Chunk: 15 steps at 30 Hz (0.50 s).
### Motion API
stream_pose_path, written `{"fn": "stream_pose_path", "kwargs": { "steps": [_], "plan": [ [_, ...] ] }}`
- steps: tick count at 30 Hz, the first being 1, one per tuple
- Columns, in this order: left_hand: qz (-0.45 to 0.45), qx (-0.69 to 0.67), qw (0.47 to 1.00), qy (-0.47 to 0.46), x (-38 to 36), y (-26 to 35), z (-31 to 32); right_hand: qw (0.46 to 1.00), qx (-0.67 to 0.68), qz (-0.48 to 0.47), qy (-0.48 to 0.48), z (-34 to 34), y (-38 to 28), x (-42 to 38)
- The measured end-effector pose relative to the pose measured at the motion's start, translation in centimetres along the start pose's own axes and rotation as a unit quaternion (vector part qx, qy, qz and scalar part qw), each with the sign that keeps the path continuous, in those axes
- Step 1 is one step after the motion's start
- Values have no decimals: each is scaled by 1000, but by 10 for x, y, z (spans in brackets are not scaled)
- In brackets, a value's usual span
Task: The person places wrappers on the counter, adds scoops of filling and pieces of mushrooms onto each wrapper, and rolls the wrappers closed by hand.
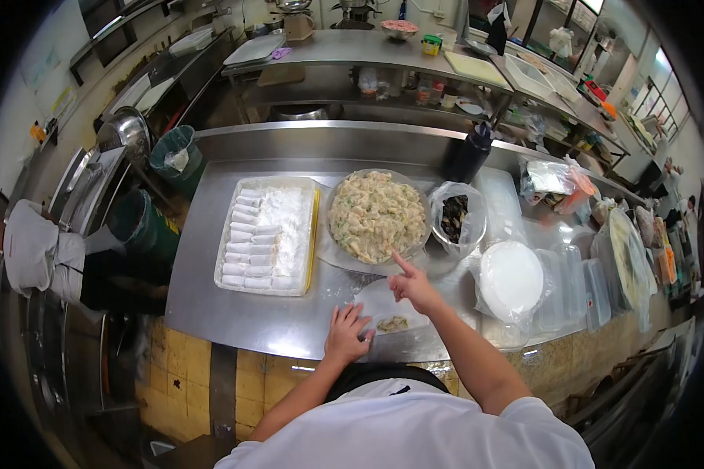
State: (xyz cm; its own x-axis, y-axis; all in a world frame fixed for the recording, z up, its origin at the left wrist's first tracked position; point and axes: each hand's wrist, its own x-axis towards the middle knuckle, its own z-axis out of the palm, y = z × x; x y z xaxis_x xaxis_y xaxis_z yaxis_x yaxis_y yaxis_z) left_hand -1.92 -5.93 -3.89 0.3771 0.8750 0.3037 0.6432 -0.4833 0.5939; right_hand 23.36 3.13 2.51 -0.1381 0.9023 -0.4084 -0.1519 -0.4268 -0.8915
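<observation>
A round white wrapper (379,295) lies on the steel table in front of me, with a small heap of chunky filling (393,324) near its close edge. My left hand (348,334) rests at the wrapper's left side, fingers spread and holding nothing. Above the wrapper's right part is my right hand (416,289), its index finger stretched toward the near rim of a large bowl of pale filling (377,217); the other fingers are partly curled, and I see nothing in them. Left of the bowl, white rolls (246,258) lie in rows in a floured tray (309,234).
A stack of round white wrappers (511,280) sits on plastic at the right. Behind it stand a bag-lined bowl with dark contents (454,219) and a dark bottle (471,152). Clear plastic containers (575,285) line the right side. Another person (35,250) is at far left.
</observation>
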Motion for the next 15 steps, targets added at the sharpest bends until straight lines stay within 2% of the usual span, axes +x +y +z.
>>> {"fn": "stream_pose_path", "kwargs": {
  "steps": [1, 3, 6, 9, 11, 13, 15],
  "plan": [
    [0, 1, 1000, 2, 0, 0, 0, 991, -118, -49, 33, -1, 6, -11],
    [2, 3, 1000, 0, 0, -1, 0, 922, -348, -141, 94, 0, 20, -41],
    [-4, 4, 1000, -4, -1, 1, -2, 880, -419, -172, 140, -18, 23, -59],
    [-11, 5, 1000, -6, 1, 2, -1, 830, -448, -224, 244, -52, -31, -38],
    [-12, 6, 1000, -6, 2, 2, -1, 848, -368, -244, 294, -80, -67, -9],
    [-13, 6, 1000, -5, 1, 3, -2, 843, -337, -239, 343, -105, -97, 18],
    [-13, 13, 1000, -5, 2, 3, -1, 828, -390, -216, 341, -144, -99, 52]
  ]
}}
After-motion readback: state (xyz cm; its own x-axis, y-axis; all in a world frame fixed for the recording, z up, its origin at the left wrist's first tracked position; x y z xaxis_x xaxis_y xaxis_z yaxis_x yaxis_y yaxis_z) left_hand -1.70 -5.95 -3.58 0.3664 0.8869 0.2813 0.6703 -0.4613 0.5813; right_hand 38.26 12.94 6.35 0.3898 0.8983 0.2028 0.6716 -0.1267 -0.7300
